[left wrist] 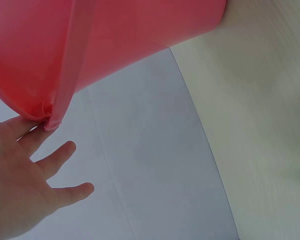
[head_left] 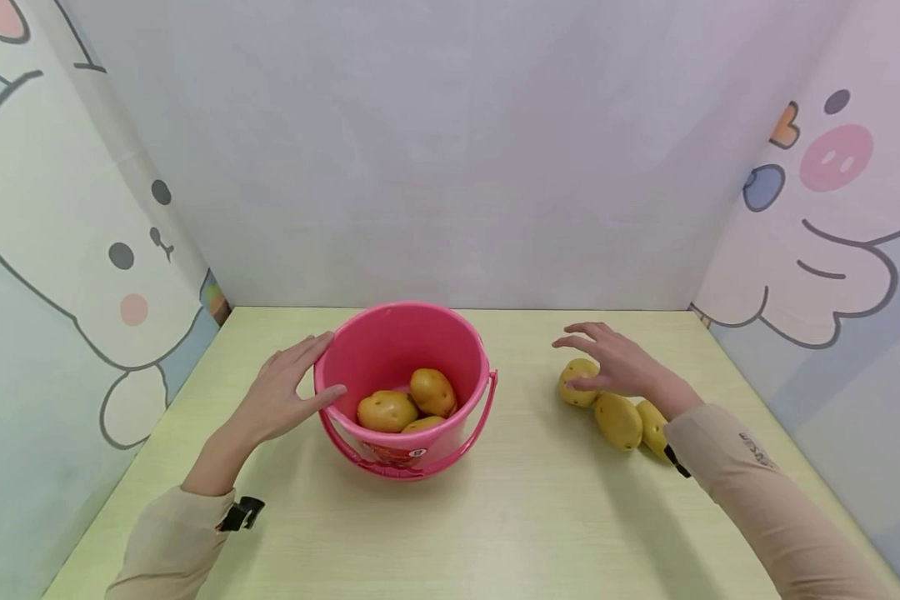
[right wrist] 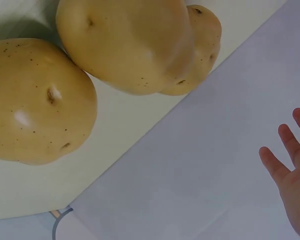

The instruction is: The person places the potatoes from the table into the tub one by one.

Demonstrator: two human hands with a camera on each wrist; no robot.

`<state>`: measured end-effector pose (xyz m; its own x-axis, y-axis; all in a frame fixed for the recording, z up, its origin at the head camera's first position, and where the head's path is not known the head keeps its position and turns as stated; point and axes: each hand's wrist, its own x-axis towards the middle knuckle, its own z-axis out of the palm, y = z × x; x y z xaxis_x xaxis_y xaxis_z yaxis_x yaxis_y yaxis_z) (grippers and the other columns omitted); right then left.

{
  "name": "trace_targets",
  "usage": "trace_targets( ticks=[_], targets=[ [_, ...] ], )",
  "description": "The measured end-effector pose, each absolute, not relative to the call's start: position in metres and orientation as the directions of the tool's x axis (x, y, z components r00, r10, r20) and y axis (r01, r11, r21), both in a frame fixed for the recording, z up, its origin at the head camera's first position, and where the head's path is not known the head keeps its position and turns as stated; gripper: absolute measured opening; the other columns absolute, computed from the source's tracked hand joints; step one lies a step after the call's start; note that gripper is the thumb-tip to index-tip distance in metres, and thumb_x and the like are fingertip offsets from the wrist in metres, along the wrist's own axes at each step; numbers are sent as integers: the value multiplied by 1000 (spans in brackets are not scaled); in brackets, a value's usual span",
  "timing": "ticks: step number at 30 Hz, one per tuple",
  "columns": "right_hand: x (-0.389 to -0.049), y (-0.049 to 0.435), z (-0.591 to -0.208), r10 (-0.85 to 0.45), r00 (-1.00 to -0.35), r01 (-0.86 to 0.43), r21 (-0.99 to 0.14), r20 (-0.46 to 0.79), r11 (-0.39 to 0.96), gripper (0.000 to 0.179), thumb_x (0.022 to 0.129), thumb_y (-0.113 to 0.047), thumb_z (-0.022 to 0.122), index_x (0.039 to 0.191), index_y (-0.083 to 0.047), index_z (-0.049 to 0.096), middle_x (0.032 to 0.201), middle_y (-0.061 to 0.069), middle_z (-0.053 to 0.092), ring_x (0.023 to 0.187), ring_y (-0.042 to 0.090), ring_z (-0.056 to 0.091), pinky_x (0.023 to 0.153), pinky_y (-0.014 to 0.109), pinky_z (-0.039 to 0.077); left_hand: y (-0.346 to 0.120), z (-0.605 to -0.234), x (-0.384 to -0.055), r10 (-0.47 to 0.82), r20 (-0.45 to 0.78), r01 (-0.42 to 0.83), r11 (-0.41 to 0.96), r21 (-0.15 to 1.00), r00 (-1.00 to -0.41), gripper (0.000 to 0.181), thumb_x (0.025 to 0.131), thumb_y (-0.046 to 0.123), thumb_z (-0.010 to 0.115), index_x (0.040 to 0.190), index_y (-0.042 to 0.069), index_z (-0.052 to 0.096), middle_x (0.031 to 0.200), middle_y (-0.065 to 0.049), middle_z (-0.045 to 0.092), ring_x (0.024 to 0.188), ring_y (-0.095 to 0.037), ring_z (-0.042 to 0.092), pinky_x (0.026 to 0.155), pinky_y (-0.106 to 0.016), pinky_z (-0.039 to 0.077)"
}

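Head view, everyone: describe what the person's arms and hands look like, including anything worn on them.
Both arms wear long beige sleeves. The right sleeve has small dark lettering on it, too small to read surely; the left sleeve shows none. A black fitting sits at the left cuff. The left hand and right hand are gloveless.

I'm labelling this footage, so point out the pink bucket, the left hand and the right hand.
Pink bucket [head_left: 397, 346]: head view, inner back wall.
Left hand [head_left: 273, 400]: head view, back of the hand.
Right hand [head_left: 621, 362]: head view, back of the hand.
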<state>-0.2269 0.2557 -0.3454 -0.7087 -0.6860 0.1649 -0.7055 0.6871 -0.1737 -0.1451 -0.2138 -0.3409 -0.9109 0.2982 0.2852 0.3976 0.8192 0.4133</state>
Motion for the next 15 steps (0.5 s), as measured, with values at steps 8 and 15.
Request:
trace_targets(
  ticks=[8,15],
  targets=[
    [-227,262,-360,-662,-739,-672,-206,123,711,56,74,-32,70,123,-16,49,128,16,38,116,35,32,90,55,31,-214,-340,-145,299,283,398,816,419,-911,78,75,45,62,138,11,30,135,-14,35,123,-35,24,93,-60,17],
    [-227,265,-370,-651,-749,-661,-224,128,716,54,73,-30,72,121,-15,51,126,18,40,114,36,34,87,56,32,-214,-341,-145,296,280,393,819,418,-913,78,75,45,63,138,11,30,135,-14,35,123,-35,24,93,-61,17]
  ],
)
